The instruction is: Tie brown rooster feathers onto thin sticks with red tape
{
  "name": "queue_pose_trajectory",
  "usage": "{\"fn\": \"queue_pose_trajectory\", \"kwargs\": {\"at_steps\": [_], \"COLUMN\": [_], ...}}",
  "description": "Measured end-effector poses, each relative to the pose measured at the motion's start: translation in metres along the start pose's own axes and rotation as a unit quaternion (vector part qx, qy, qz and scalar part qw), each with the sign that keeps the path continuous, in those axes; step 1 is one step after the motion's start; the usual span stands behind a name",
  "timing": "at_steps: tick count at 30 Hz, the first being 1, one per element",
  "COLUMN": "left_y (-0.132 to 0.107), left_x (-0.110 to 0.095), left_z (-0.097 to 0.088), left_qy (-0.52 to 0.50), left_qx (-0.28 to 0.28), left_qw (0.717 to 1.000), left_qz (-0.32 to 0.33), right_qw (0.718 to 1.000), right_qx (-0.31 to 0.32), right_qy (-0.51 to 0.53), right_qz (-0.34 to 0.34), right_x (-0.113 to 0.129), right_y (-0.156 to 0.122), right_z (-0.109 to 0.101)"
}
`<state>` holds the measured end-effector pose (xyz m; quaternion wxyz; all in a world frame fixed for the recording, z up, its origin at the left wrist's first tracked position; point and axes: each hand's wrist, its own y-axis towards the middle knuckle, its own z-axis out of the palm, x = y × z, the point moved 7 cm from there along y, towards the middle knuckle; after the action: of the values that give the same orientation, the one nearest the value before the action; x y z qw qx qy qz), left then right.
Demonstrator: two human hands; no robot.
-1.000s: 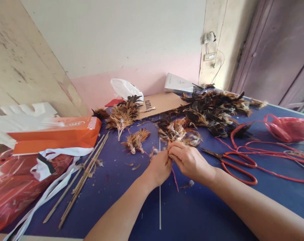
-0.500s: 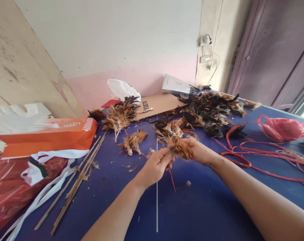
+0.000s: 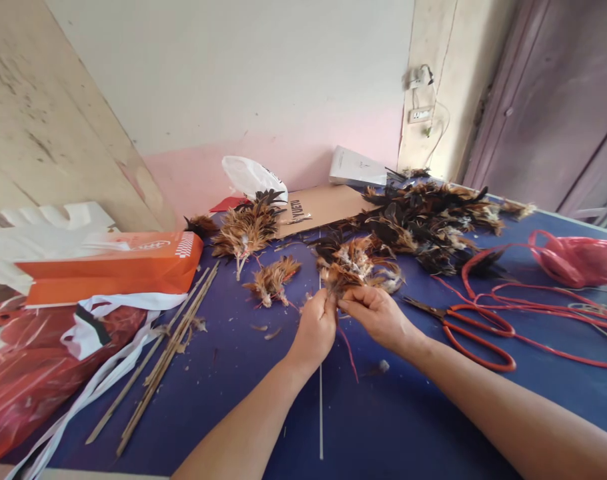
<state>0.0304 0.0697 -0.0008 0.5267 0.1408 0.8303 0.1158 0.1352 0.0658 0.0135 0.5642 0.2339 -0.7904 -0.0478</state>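
Both hands, left hand (image 3: 317, 325) and right hand (image 3: 378, 313), pinch a small brown-and-black feather bundle (image 3: 339, 283) just left of the red-handled scissors (image 3: 476, 327) on the blue tabletop (image 3: 413, 420). Light, soft and easily crushed, it is probably best gripped at the quill ends.

A blue table (image 3: 408, 427) carried everything. On its left side lay an orange paper bag (image 3: 108, 270), red and white plastic bags (image 3: 43, 360) and a bundle of thin sticks (image 3: 163, 353). Small feather bunches (image 3: 273, 280) lay near the middle, and a large heap of brown and black feathers (image 3: 428, 220) spread toward the back right. A flat cardboard piece (image 3: 323, 203) rested at the far edge. Red-handled scissors (image 3: 473, 327) lay on the right, just beside loops of red cord (image 3: 543, 300) and a pink plastic bag (image 3: 578, 257).
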Motion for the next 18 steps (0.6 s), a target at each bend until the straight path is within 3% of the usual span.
{"fn": "queue_pose_trajectory", "kwargs": {"at_steps": [7, 13, 18], "left_y": [0.0, 0.001, 0.0], "left_x": [0.016, 0.02, 0.024], "left_z": [0.006, 0.012, 0.018], "left_qy": [-0.022, -0.049, -0.103], "left_qx": [0.001, 0.06, 0.112], "left_qw": [0.999, 0.995, 0.983], "left_qz": [-0.041, -0.064, -0.106], "right_qw": [0.996, 0.968, 0.962], "right_qx": [-0.03, -0.043, 0.023], "right_qy": [-0.076, -0.203, -0.174], "right_qz": [-0.033, -0.14, -0.211], "right_x": [0.0, 0.014, 0.023], "right_y": [-0.003, -0.008, -0.007], "right_z": [-0.002, -0.006, -0.007]}}
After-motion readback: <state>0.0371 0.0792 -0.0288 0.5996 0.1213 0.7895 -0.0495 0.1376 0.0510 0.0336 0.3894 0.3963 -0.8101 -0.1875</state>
